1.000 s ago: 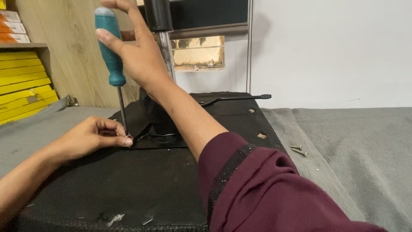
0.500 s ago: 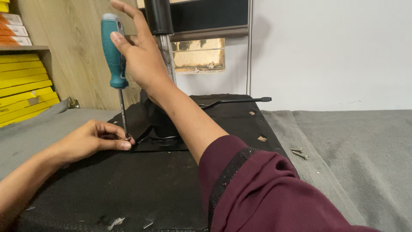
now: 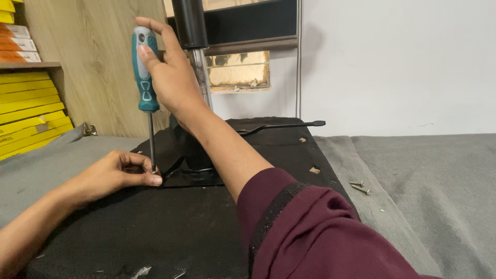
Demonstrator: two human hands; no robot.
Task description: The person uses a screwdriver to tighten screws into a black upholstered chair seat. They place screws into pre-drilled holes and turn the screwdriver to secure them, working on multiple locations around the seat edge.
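Observation:
My right hand (image 3: 173,77) grips the teal handle of a screwdriver (image 3: 145,77) held upright, its thin shaft pointing down. The tip meets a black metal plate (image 3: 194,175) on the underside of a black chair seat (image 3: 155,232). My left hand (image 3: 121,173) rests on the seat with fingertips pinched around the screwdriver tip, where any screw is hidden. A black and chrome gas cylinder (image 3: 194,46) rises from the plate just behind my right hand. A black lever (image 3: 281,125) sticks out to the right.
The seat lies on a grey cloth-covered surface (image 3: 423,175). Two loose screws (image 3: 359,187) lie on the cloth right of the seat. Yellow flat boxes (image 3: 28,113) are stacked at the left beside a wooden panel (image 3: 98,62). A white wall stands behind.
The view has shifted slightly. My right hand and the screwdriver handle moved a little right and turned, while my left hand stayed pinched at the tip.

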